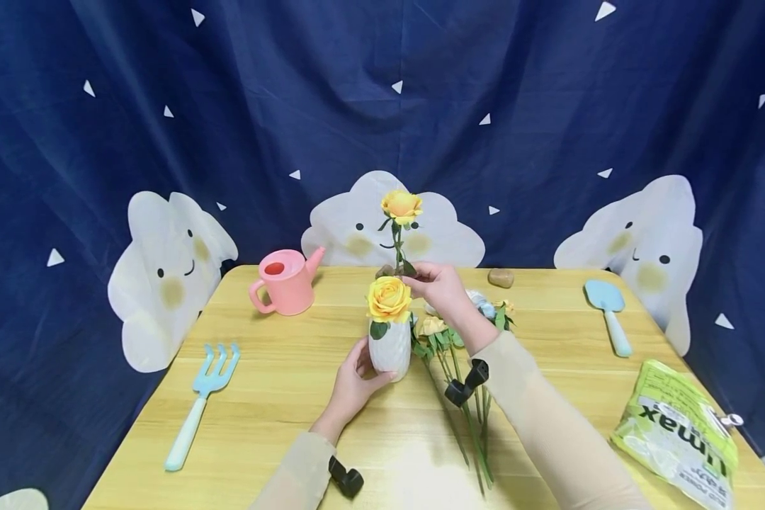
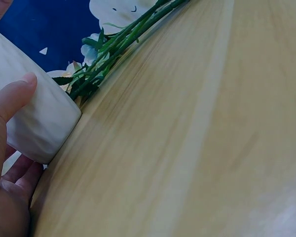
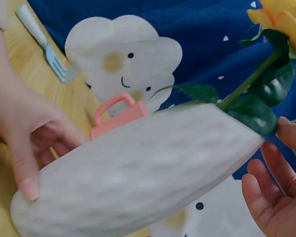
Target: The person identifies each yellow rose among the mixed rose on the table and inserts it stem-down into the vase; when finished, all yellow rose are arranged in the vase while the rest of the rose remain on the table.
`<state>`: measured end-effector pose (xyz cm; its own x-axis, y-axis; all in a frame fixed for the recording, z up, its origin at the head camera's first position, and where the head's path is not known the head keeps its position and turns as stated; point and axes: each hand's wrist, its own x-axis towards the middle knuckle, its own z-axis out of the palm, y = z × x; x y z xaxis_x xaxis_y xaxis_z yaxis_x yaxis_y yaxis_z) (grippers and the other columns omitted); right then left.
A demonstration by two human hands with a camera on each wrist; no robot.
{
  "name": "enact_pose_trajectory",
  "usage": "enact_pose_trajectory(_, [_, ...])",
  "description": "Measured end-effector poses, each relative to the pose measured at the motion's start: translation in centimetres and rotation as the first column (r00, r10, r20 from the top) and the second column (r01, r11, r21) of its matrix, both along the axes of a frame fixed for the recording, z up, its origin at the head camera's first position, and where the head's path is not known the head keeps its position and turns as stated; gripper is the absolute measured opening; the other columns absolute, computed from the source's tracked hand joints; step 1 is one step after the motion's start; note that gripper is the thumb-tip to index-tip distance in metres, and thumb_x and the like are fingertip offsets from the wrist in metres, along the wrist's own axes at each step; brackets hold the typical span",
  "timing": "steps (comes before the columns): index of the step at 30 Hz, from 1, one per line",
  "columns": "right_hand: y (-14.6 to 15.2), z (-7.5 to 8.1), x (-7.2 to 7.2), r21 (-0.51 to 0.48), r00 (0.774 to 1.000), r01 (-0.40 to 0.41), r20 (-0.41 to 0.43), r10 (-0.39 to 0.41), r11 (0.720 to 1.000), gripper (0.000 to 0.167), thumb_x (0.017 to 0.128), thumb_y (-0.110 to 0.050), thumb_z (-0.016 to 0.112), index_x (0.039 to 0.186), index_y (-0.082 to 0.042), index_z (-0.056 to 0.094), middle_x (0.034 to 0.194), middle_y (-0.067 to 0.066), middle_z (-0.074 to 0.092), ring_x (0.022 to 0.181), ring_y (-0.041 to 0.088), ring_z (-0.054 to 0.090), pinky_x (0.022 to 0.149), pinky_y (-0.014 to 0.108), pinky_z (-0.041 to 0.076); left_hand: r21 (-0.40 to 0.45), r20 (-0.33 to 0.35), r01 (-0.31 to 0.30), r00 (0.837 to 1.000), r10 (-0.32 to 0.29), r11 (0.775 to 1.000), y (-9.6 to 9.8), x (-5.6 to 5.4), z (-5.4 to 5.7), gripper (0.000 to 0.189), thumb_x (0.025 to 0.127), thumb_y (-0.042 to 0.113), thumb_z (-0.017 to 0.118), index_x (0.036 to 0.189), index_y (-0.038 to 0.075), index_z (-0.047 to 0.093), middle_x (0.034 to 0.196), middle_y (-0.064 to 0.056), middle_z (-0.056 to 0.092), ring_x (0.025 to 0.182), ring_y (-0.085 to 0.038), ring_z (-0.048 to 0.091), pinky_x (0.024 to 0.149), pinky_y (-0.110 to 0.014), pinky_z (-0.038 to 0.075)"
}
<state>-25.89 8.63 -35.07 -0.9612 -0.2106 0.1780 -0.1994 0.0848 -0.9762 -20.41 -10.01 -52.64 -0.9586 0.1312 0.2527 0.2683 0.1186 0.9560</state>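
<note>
A white textured vase [image 1: 390,350] stands on the table, and my left hand [image 1: 352,386] holds it low down, thumb across the front. One yellow rose [image 1: 389,299] leans out of the vase mouth toward me, its leaves at the rim in the right wrist view. A second yellow rose [image 1: 401,206] stands upright above the vase; my right hand [image 1: 443,289] pinches its stem between thumb and fingers near the mouth. The lower end of that stem is hidden behind the front bloom. Just right of the vase lies a bunch of artificial flowers [image 1: 443,340], pale heads away from me.
A pink watering can [image 1: 287,283] stands back left, with a blue hand fork [image 1: 207,386] nearer on that side. At right lie a blue trowel [image 1: 605,301] and a green-and-white bag [image 1: 678,432]. A brown stone [image 1: 501,278] sits by the back edge, before a dark blue curtain [image 1: 510,64].
</note>
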Motion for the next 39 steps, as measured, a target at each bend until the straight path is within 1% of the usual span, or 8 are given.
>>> enact_pose_trajectory(7, [1.2,-1.5,0.2,-0.032,0.998,-0.007,0.069,0.009,0.999,0.027,0.087,0.003,0.058,0.113,0.007,0.062,0.111,0.014,0.064,0.092,0.016,0.061,0.081,0.040,0.052,-0.006,-0.014,0.001,1.000,-0.001,1.000,0.0,-0.1,-0.3,0.075,0.070,0.017,0.082,0.135,0.017,0.043,0.126,-0.008,0.054,0.116,-0.023,0.051,0.096,-0.032,0.044])
enact_pose_trajectory(10, [1.8,-2.0,0.3,-0.036,0.997,-0.018,0.071,0.021,0.999,0.026,0.088,0.000,0.058,0.113,0.005,0.063,0.108,0.014,0.064,0.090,0.018,0.062,0.081,0.044,0.052,-0.006,-0.046,0.007,0.999,-0.008,1.000,0.0,0.0,-0.1,0.075,0.072,0.013,0.081,0.136,0.011,0.042,0.126,-0.012,0.054,0.115,-0.027,0.051,0.096,-0.037,0.044])
enact_pose_trajectory(12, [2.2,-2.3,0.4,-0.046,0.997,-0.022,0.079,0.025,0.999,0.027,0.088,0.001,0.057,0.114,0.006,0.062,0.104,0.017,0.064,0.085,0.018,0.062,0.080,0.048,0.051,-0.009,-0.062,0.017,0.998,-0.018,1.000,0.1,0.3,0.6,0.074,0.073,0.009,0.080,0.136,0.006,0.041,0.126,-0.016,0.054,0.114,-0.031,0.051,0.095,-0.040,0.044])
enact_pose_trajectory(18, [3.6,-3.3,0.8,-0.060,0.991,0.006,0.131,0.002,0.998,0.030,0.087,-0.009,0.064,0.113,0.006,0.060,0.091,0.009,0.066,0.081,0.021,0.064,0.078,0.039,0.054,-0.022,-0.024,0.032,0.999,-0.033,0.999,0.2,1.4,2.8,0.072,0.074,0.006,0.078,0.136,0.003,0.040,0.125,-0.017,0.053,0.114,-0.030,0.051,0.096,-0.039,0.043])
enact_pose_trajectory(22, [4.6,-3.9,1.2,-0.078,0.991,-0.003,0.133,0.014,0.997,0.034,0.086,-0.013,0.067,0.114,0.006,0.060,0.091,0.008,0.065,0.083,0.024,0.064,0.077,0.039,0.054,-0.020,-0.019,0.022,1.000,-0.022,1.000,0.2,1.3,2.7,0.074,0.073,0.006,0.079,0.136,0.003,0.041,0.124,-0.016,0.054,0.114,-0.031,0.051,0.096,-0.040,0.043])
enact_pose_trajectory(28, [6.3,-4.4,2.5,-0.088,0.992,0.001,0.124,0.010,0.996,0.035,0.086,-0.008,0.066,0.115,0.008,0.057,0.091,0.010,0.063,0.077,0.021,0.063,0.072,0.037,0.054,-0.018,-0.054,0.017,0.998,-0.018,1.000,0.2,1.4,2.6,0.072,0.073,0.005,0.079,0.134,0.000,0.041,0.122,-0.018,0.055,0.112,-0.035,0.052,0.094,-0.042,0.045])
enact_pose_trajectory(33, [7.9,-5.1,3.5,-0.140,0.990,-0.012,0.137,0.032,0.990,0.034,0.086,-0.005,0.065,0.115,0.010,0.055,0.086,0.009,0.061,0.075,0.025,0.064,0.070,0.037,0.056,-0.014,-0.063,0.018,0.998,-0.019,1.000,0.1,1.4,2.6,0.073,0.072,0.003,0.079,0.134,-0.001,0.041,0.121,-0.019,0.055,0.111,-0.036,0.052,0.093,-0.044,0.045])
enact_pose_trajectory(39, [10.1,-6.7,5.3,-0.137,0.983,-0.004,0.183,0.030,0.991,0.019,0.086,-0.005,0.064,0.104,-0.011,0.066,0.087,0.007,0.063,0.075,0.022,0.063,0.070,0.039,0.056,-0.010,-0.052,0.022,0.998,-0.023,1.000,0.0,1.3,2.6,0.072,0.073,0.003,0.078,0.134,0.000,0.041,0.121,-0.018,0.055,0.112,-0.035,0.051,0.094,-0.042,0.045])
